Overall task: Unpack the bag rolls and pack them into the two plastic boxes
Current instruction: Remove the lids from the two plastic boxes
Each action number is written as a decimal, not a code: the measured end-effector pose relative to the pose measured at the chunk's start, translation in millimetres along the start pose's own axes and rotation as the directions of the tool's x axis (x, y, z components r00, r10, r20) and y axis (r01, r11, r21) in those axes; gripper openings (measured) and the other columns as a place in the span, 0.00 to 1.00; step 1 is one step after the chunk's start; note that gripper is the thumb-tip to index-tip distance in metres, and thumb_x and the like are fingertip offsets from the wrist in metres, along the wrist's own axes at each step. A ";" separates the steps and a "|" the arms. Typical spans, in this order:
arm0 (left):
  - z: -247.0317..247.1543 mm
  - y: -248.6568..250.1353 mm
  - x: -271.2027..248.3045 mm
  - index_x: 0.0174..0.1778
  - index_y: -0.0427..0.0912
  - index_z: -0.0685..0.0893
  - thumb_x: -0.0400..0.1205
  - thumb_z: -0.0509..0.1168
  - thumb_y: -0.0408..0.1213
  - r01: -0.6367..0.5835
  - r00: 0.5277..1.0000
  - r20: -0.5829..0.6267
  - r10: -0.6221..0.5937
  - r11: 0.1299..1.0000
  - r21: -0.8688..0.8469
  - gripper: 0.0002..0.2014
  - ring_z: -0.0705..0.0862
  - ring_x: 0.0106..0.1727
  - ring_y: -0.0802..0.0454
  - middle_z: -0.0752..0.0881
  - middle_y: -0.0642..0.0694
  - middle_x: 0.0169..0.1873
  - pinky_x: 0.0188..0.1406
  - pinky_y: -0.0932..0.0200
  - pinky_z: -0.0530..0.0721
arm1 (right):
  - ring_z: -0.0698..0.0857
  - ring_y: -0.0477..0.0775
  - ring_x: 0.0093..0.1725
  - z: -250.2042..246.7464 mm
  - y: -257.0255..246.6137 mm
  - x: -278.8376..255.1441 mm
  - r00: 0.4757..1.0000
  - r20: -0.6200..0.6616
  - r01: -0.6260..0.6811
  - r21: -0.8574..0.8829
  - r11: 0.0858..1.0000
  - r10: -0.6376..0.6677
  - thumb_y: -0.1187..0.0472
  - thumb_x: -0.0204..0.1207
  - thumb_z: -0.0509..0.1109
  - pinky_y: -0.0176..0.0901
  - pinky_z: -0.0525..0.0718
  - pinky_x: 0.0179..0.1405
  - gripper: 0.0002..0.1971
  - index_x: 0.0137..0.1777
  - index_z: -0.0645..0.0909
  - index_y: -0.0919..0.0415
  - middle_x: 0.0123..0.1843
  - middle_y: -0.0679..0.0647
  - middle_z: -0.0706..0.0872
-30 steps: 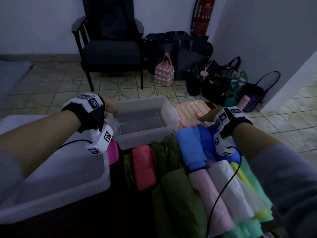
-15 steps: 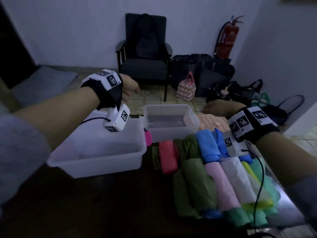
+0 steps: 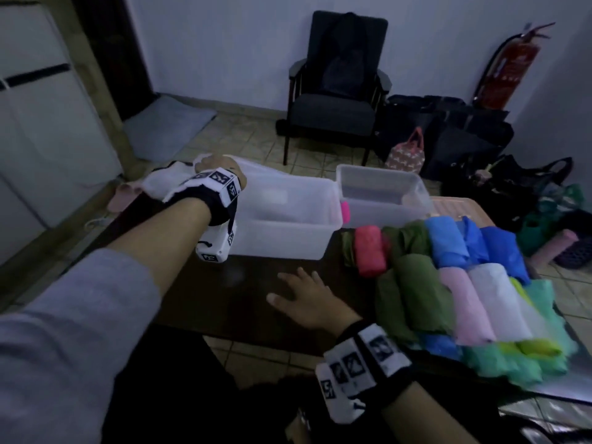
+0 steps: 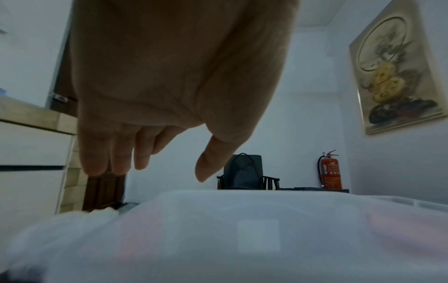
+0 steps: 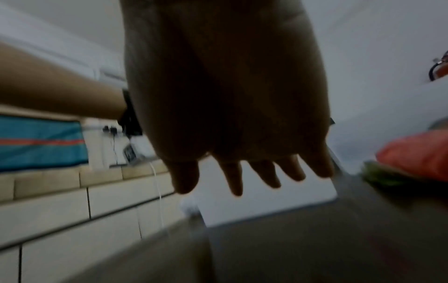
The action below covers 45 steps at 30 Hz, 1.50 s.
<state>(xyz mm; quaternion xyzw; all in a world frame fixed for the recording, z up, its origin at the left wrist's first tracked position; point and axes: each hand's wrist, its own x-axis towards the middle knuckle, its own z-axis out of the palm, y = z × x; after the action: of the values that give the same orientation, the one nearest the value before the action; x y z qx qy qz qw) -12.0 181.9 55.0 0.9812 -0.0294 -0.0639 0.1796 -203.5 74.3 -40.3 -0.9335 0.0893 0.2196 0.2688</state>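
A large translucent plastic box stands on the dark table, with a smaller clear box behind it to the right. Several coloured bag rolls lie in rows at the right: a red roll, green roll, blue roll, pink roll and white roll. My left hand hovers over the big box's far left corner, fingers straight and empty. Over bare table left of the rolls is my right hand, fingers spread, holding nothing.
A crumpled white plastic piece lies at the big box's left end. A peach lid sits behind the rolls. On the floor beyond are a dark chair, several bags and a fire extinguisher. White drawers stand at left.
My right hand came back from beyond the rolls to the near side of the table, left of them. My left hand moved out over the big box's far left corner.
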 end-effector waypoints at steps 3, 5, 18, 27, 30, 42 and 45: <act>9.9 -21.4 -4.1 0.46 0.30 0.82 0.82 0.60 0.34 0.028 0.999 0.020 -0.028 0.999 -0.020 0.10 0.80 0.62 0.38 0.83 0.31 0.56 0.53 0.50 0.76 | 0.37 0.62 0.83 39.0 5.7 14.9 0.992 -0.103 -0.075 0.008 0.997 0.076 0.39 0.82 0.52 0.61 0.39 0.80 0.31 0.83 0.51 0.47 0.85 0.58 0.41; 22.4 -34.9 -0.5 0.27 0.36 0.68 0.82 0.59 0.31 0.038 0.999 0.021 -0.037 0.998 -0.043 0.16 0.77 0.50 0.42 0.78 0.37 0.34 0.46 0.57 0.69 | 0.37 0.62 0.83 55.5 14.2 26.9 0.976 -0.196 -0.102 -0.042 0.994 0.091 0.40 0.83 0.49 0.61 0.39 0.80 0.30 0.83 0.51 0.47 0.85 0.58 0.41; 29.2 -80.6 -26.8 0.55 0.28 0.81 0.77 0.67 0.32 0.189 0.972 0.229 -0.049 0.741 -0.644 0.13 0.82 0.36 0.43 0.83 0.36 0.40 0.36 0.54 0.87 | 0.39 0.56 0.84 84.7 40.3 45.7 0.866 -0.496 -0.118 -0.072 0.990 0.067 0.38 0.81 0.50 0.54 0.37 0.81 0.31 0.83 0.52 0.45 0.86 0.55 0.44; 43.0 -136.9 -102.6 0.39 0.34 0.79 0.80 0.66 0.31 0.226 0.948 0.121 -0.295 0.351 -0.909 0.06 0.81 0.38 0.52 0.83 0.38 0.43 0.33 0.59 0.83 | 0.42 0.58 0.84 86.0 41.2 47.6 0.869 -0.488 -0.135 -0.079 0.988 0.080 0.38 0.81 0.49 0.56 0.38 0.81 0.32 0.83 0.51 0.46 0.85 0.57 0.46; 42.3 -145.7 -118.8 0.39 0.34 0.79 0.80 0.68 0.33 0.208 0.936 0.118 -0.331 0.251 -0.946 0.07 0.83 0.39 0.53 0.83 0.40 0.39 0.37 0.60 0.84 | 0.42 0.58 0.84 86.7 41.3 46.6 0.867 -0.492 -0.148 -0.096 0.984 0.082 0.38 0.82 0.48 0.56 0.40 0.82 0.31 0.83 0.51 0.46 0.85 0.57 0.46; 53.8 -151.3 -137.8 0.49 0.30 0.82 0.79 0.69 0.32 0.213 0.915 0.154 -0.373 0.122 -0.969 0.08 0.87 0.44 0.52 0.86 0.39 0.42 0.35 0.67 0.87 | 0.41 0.58 0.84 85.6 39.7 45.4 0.879 -0.468 -0.156 -0.104 0.982 0.091 0.38 0.82 0.47 0.56 0.39 0.81 0.31 0.83 0.50 0.46 0.85 0.57 0.45; 50.8 -153.3 -139.1 0.56 0.27 0.80 0.80 0.66 0.29 0.199 0.927 0.144 -0.347 0.129 -0.971 0.11 0.86 0.43 0.52 0.85 0.38 0.40 0.32 0.71 0.86 | 0.41 0.58 0.84 85.2 39.8 45.0 0.883 -0.460 -0.157 -0.105 0.982 0.092 0.38 0.82 0.47 0.56 0.38 0.81 0.31 0.83 0.49 0.46 0.85 0.57 0.44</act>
<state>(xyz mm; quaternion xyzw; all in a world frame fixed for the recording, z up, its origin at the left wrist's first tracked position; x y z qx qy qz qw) -151.3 318.5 -30.8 0.6303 0.2079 -0.0419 0.7468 -205.8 84.8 -144.0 -0.9677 0.1938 0.0184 0.1604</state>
